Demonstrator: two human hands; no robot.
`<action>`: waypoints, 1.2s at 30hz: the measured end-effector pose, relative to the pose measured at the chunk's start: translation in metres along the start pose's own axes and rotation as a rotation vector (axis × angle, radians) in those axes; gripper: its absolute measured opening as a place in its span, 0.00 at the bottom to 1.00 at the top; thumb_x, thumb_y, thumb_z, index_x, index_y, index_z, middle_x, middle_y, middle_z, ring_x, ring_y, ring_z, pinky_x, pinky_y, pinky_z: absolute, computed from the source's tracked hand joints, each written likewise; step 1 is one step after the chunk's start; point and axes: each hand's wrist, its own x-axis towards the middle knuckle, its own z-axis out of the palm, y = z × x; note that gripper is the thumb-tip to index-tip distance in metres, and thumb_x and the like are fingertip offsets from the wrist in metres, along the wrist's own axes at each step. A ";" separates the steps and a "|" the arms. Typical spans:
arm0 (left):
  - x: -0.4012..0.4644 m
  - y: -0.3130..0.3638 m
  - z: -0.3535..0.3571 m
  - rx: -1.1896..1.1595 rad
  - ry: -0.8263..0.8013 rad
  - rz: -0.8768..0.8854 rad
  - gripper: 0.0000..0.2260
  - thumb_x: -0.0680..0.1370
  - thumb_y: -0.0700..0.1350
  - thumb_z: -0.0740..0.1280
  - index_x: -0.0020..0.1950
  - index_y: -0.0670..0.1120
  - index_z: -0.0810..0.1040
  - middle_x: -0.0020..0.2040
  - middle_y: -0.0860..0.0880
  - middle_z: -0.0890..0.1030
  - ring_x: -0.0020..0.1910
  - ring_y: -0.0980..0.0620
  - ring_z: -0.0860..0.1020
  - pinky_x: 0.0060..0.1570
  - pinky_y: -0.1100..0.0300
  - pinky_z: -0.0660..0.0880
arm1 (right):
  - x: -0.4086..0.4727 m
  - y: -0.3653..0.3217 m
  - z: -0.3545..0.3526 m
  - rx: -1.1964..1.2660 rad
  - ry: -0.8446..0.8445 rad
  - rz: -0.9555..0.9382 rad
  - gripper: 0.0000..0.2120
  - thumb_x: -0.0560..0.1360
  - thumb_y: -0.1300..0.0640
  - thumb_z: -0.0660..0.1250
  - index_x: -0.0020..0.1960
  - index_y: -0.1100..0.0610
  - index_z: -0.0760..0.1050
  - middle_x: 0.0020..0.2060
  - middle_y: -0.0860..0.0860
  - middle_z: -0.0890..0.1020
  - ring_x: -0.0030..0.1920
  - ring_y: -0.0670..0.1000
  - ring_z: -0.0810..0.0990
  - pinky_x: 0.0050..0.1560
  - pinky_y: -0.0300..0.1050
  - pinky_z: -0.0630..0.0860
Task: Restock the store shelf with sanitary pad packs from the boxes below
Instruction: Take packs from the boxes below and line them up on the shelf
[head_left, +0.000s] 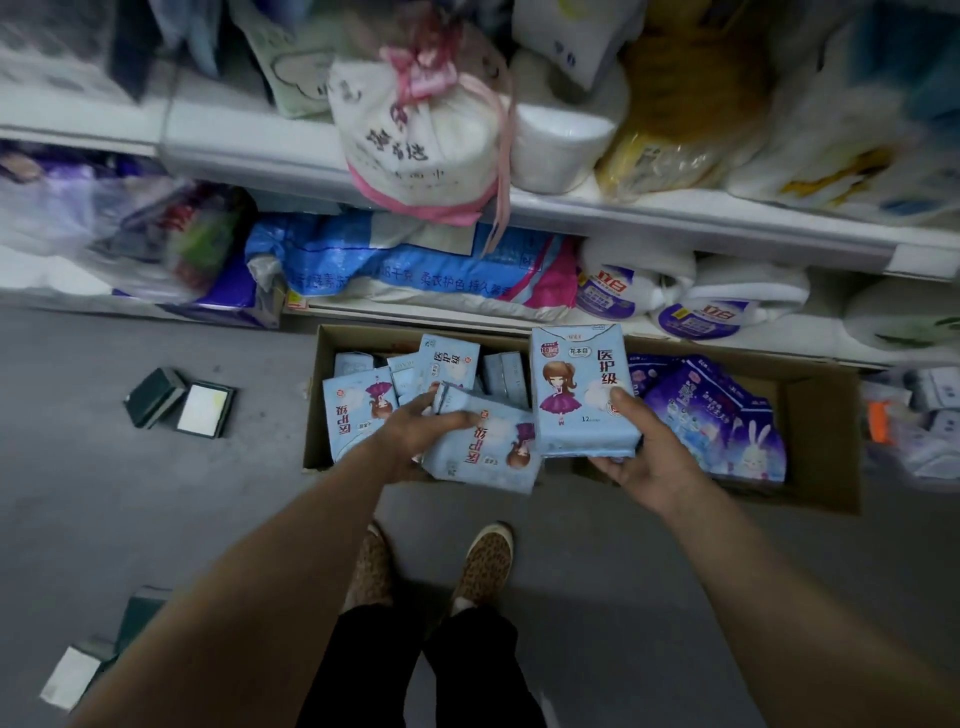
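A cardboard box (821, 415) lies open on the floor below the shelves. Its left half holds several light-blue sanitary pad packs (353, 410); its right half holds purple packs with a rabbit (727, 421). My left hand (415, 431) grips a light-blue pack (488, 447) turned upside down, just above the box. My right hand (644, 457) holds another light-blue pack (576, 395) upright from below, thumb on its front. The two held packs touch each other.
White shelves (675, 218) rise behind the box, crowded with tissue rolls, a pink-ribboned white bag (426, 130) and blue detergent sacks (395, 265). Dark green boxes (182, 402) lie on the grey floor at left. My feet in patterned shoes (483, 561) stand before the box.
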 end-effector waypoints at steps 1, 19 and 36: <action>-0.017 0.009 -0.010 0.025 -0.016 0.015 0.27 0.66 0.52 0.81 0.63 0.52 0.78 0.53 0.47 0.85 0.50 0.47 0.84 0.39 0.52 0.82 | -0.013 -0.008 0.005 -0.007 -0.017 0.004 0.27 0.69 0.51 0.74 0.67 0.53 0.77 0.56 0.55 0.85 0.59 0.56 0.82 0.56 0.53 0.79; -0.303 0.178 -0.098 0.162 0.026 0.415 0.29 0.63 0.60 0.77 0.60 0.48 0.81 0.53 0.42 0.85 0.52 0.42 0.84 0.51 0.47 0.81 | -0.225 -0.154 0.102 0.001 -0.375 -0.257 0.33 0.60 0.49 0.81 0.64 0.53 0.77 0.56 0.56 0.85 0.52 0.56 0.84 0.52 0.55 0.80; -0.433 0.232 -0.076 -0.811 0.044 0.850 0.16 0.76 0.60 0.68 0.53 0.49 0.81 0.44 0.47 0.85 0.41 0.49 0.79 0.40 0.55 0.71 | -0.347 -0.243 0.174 0.167 -0.650 -0.445 0.22 0.71 0.53 0.68 0.64 0.56 0.76 0.52 0.58 0.85 0.47 0.57 0.85 0.56 0.56 0.76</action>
